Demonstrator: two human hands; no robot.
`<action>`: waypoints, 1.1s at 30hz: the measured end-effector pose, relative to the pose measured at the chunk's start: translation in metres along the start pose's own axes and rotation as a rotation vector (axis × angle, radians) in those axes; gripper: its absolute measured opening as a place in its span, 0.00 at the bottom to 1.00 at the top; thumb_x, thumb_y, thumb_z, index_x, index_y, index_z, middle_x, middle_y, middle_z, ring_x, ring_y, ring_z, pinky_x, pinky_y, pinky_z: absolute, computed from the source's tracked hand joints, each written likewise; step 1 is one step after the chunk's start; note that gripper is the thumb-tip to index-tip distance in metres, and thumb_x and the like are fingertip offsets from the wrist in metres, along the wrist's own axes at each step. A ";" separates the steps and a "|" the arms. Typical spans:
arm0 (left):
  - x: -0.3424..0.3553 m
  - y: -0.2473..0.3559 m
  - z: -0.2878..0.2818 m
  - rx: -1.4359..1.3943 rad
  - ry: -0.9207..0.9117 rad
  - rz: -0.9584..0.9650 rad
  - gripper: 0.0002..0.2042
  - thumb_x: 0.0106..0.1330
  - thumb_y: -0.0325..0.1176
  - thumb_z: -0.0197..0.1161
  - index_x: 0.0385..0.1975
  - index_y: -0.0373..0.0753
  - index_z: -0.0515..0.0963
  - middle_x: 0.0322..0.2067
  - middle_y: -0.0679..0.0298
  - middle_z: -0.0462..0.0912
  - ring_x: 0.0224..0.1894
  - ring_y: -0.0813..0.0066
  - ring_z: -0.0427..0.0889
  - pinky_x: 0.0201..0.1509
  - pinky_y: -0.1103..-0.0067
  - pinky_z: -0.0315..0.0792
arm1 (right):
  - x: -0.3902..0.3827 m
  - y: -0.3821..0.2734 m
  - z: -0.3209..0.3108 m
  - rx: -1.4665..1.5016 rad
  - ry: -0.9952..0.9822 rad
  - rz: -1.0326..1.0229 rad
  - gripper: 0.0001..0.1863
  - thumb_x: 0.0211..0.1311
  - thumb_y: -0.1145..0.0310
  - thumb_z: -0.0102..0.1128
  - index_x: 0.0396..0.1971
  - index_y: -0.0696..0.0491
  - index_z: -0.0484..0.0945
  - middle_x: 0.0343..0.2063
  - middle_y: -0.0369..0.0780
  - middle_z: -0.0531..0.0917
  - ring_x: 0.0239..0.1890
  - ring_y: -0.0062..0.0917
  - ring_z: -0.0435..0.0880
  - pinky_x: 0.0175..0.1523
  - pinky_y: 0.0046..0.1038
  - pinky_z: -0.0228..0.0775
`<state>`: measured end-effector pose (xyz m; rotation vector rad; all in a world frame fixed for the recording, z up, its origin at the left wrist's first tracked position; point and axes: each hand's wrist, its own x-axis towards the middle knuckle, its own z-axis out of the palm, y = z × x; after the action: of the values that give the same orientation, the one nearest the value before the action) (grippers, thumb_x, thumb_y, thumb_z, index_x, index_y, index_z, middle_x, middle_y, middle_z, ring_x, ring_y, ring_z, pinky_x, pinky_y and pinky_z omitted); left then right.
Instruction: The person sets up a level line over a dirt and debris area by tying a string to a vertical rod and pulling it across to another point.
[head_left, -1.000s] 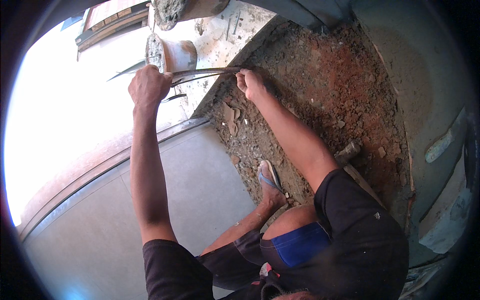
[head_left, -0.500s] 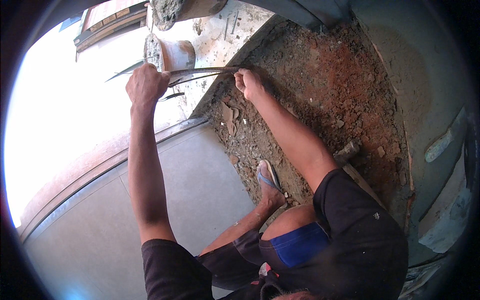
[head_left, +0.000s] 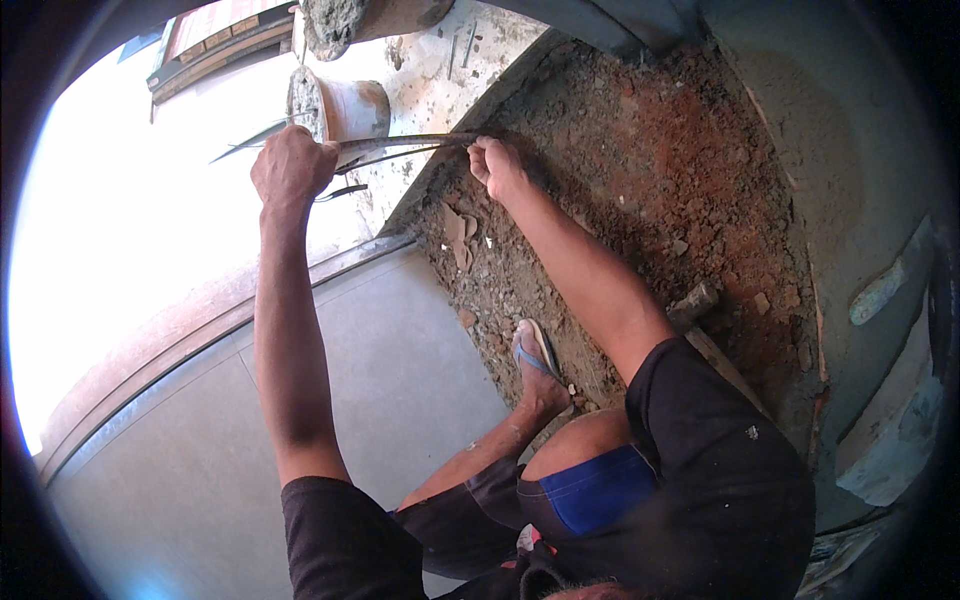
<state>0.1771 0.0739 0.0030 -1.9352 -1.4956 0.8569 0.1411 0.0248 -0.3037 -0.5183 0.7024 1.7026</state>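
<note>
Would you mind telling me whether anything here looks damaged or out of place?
Yes: broken tile shards lie scattered on the rubble bed beside the laid grey tiles. A hammer lies loose in the dirt. Both hands, left and right, hold thin metal strips taut.

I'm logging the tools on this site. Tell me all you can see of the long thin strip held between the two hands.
The strip is long, thin and grey, metal by its look. It lies almost level over the edge where pale slab meets rubble. The left hand grips one part in a fist, and its pointed end juts out beyond. The right hand holds the other end. A second thin blade seems to run just beneath it.
</note>
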 end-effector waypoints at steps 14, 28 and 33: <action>-0.008 -0.004 -0.002 -0.054 -0.005 0.005 0.14 0.56 0.41 0.64 0.28 0.33 0.83 0.25 0.54 0.84 0.27 0.65 0.84 0.34 0.68 0.76 | 0.004 -0.001 -0.002 0.091 -0.043 0.050 0.07 0.62 0.67 0.52 0.26 0.52 0.75 0.21 0.32 0.77 0.18 0.15 0.74 0.20 0.16 0.70; -0.117 -0.037 -0.029 -0.409 0.042 -0.029 0.15 0.56 0.40 0.63 0.30 0.32 0.82 0.30 0.53 0.83 0.32 0.63 0.83 0.40 0.70 0.75 | -0.117 -0.046 -0.015 -0.116 -0.192 -0.057 0.07 0.62 0.66 0.56 0.34 0.54 0.74 0.27 0.35 0.78 0.24 0.16 0.76 0.26 0.16 0.72; -0.151 -0.063 0.028 -0.774 -0.091 0.050 0.13 0.59 0.37 0.62 0.29 0.30 0.80 0.20 0.58 0.81 0.22 0.73 0.79 0.29 0.76 0.73 | -0.187 -0.036 -0.007 -0.431 -0.370 -0.152 0.08 0.62 0.64 0.57 0.35 0.53 0.75 0.27 0.34 0.80 0.25 0.15 0.76 0.27 0.17 0.70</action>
<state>0.0893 -0.0572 0.0557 -2.4917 -2.0420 0.4002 0.2208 -0.1059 -0.1904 -0.5169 0.0255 1.7456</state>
